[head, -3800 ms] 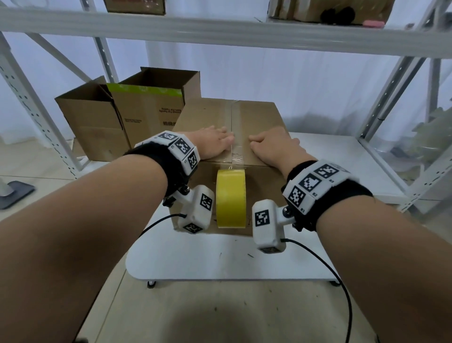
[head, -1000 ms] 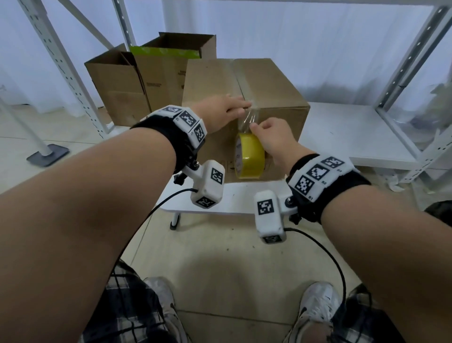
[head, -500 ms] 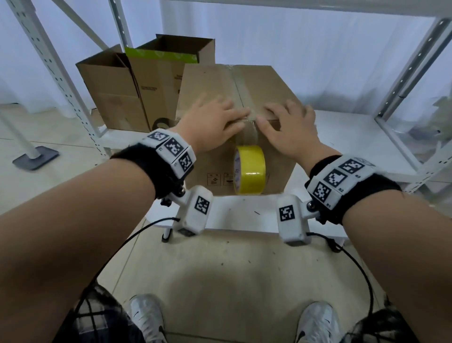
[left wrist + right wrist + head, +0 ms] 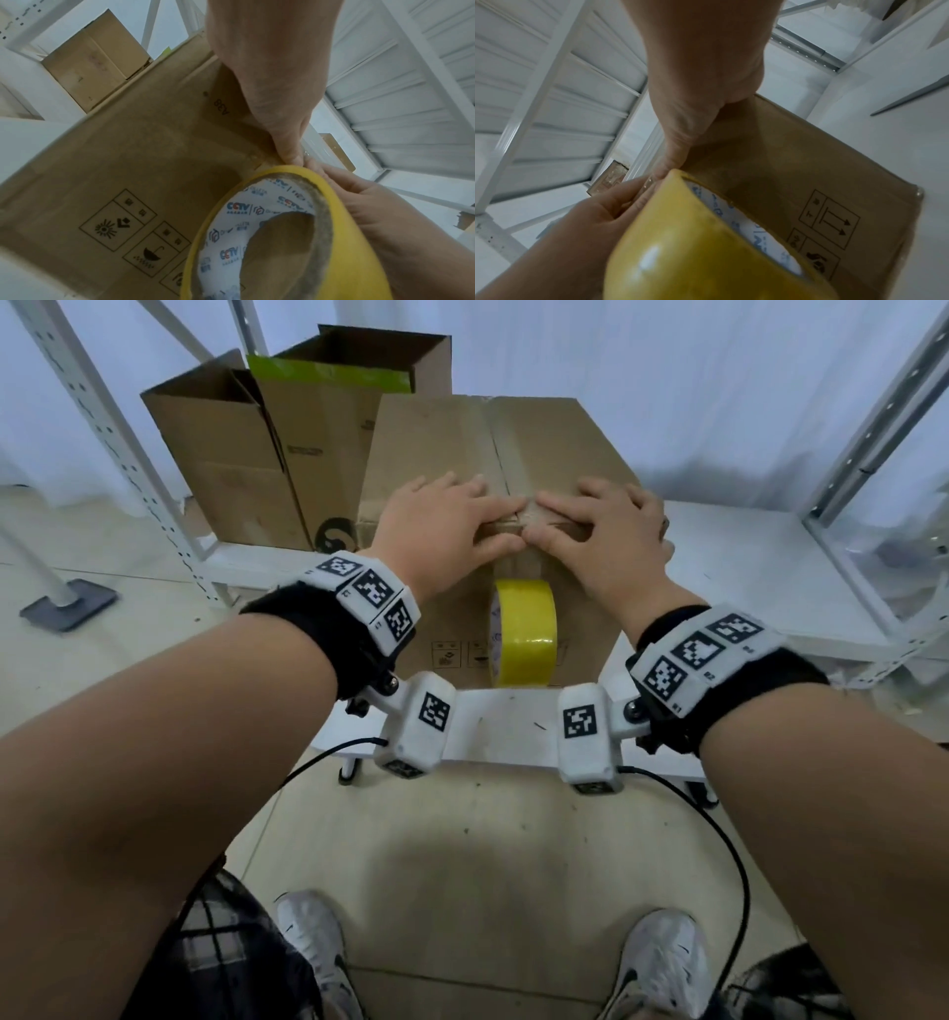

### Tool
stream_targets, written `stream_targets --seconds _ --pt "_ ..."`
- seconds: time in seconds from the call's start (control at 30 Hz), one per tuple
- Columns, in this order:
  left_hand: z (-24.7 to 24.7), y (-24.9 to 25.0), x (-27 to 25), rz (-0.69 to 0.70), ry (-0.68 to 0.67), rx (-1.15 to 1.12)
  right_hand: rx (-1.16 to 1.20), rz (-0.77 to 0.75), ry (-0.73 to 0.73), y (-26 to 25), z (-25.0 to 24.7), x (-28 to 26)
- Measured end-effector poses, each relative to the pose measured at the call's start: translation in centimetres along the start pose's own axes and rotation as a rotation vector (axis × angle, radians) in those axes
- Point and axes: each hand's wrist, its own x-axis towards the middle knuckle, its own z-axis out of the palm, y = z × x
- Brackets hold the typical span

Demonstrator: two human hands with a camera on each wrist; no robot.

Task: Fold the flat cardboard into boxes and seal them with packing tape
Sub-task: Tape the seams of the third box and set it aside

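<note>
A closed brown cardboard box (image 4: 441, 444) stands on a low white table (image 4: 513, 729), with clear tape along its top seam. My left hand (image 4: 441, 526) and right hand (image 4: 606, 531) lie side by side on the box's near top edge. Their fingers are spread on the lid and the thumbs press down over the front face at the seam. A yellow tape roll (image 4: 524, 634) hangs against the front face just below the thumbs. The left wrist view shows my left thumb (image 4: 287, 148) on the edge above the roll (image 4: 257, 233). The right wrist view shows the right hand (image 4: 693, 113) above the roll (image 4: 693, 243).
Two open-topped cardboard boxes (image 4: 221, 454) (image 4: 339, 433) stand behind the box on the left. White rack uprights (image 4: 102, 428) (image 4: 873, 418) frame the space, and a white shelf board (image 4: 744, 567) lies on the right. My shoes (image 4: 308, 942) are on the floor below.
A second ago my right hand pinched the tape strip by the roll. It has let go, and both hands have spread out and press on the box's near edge.
</note>
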Motion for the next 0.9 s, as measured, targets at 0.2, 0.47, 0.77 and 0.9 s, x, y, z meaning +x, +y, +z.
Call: stream_targets --seconds 0.2,0.47,0.77,0.9 --pt "0.1 -0.3 0.6 0.016 -0.006 0.018 -0.114 -0.052 0.005 0.4 0.2 -0.1" --pt "-0.3 0.2 0.3 0.07 0.0 -0.061 -0.173 -0.016 0.002 -1.4 -1.5 -0.3" --pt "-1.3 0.8 -0.2 0.046 -0.029 -0.19 0.642 0.332 -0.311 -4.0 -0.3 -4.1" --pt "-1.4 1.0 0.1 0.057 -0.069 -0.175 0.667 0.368 -0.288 -4.2 -0.6 -4.3"
